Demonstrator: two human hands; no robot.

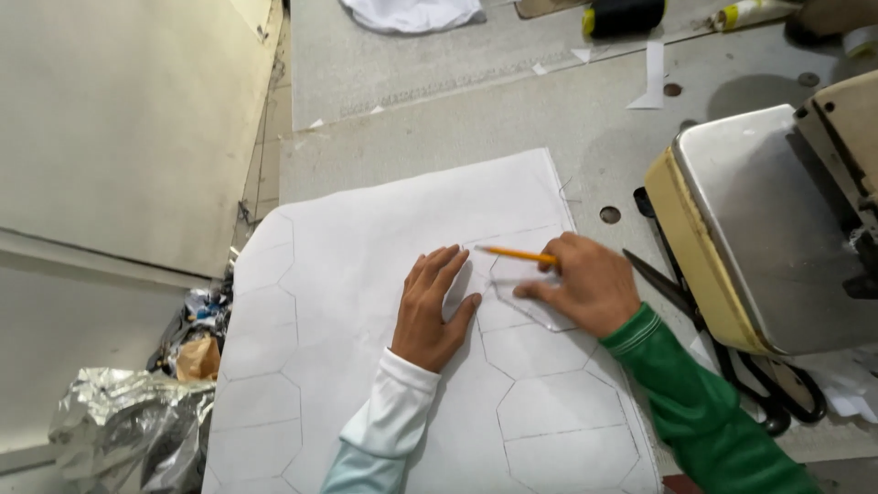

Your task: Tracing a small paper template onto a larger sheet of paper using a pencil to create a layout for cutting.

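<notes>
Nearest me, my white-sleeved left hand lies flat with fingers spread on the large white fabric sheet marked with pencilled hexagons, its fingertips touching the edge of the small translucent hexagonal template; my green-sleeved right hand pinches the yellow pencil, whose tip meets the template's upper left edge, while its lower fingers press on the template's near edge; the template sits near the sheet's right border, among outlines already drawn; I judge that tracing well calls for firm, even pressure from both hands so the template cannot slip, and the pencil tip kept tight against each edge; black-handled scissors lie on the grey worktop beside the cream and steel sewing machine.
</notes>
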